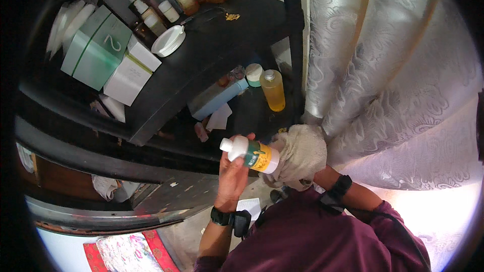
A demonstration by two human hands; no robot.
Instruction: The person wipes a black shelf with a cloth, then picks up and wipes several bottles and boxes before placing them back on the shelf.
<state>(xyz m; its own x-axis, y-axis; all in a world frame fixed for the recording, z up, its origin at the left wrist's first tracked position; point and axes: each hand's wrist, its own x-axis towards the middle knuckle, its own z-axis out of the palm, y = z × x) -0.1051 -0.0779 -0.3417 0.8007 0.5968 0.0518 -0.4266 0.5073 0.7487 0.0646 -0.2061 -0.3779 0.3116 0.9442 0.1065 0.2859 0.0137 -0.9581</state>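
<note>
My left hand (231, 179) grips a white plastic bottle (261, 157) with a white cap and a green and yellow label bearing writing. The bottle lies tilted in the air, its cap toward the left. At its base is a cream textured cloth (304, 155), bunched over my right hand (321, 175). The cloth hides most of that hand's fingers. Beyond both hands, on the lower black shelf (245, 119), stand a clear bottle of yellow liquid (273, 92) with a silver cap and a small white and green jar (254, 74).
A long blue box (217, 100) lies on the lower shelf beside folded white paper (220, 117). Above, the upper black shelf (242, 19) carries a green box (96, 47), a white box (132, 73), a round white case (169, 40) and several cosmetic bottles. A patterned curtain (378, 83) hangs at right.
</note>
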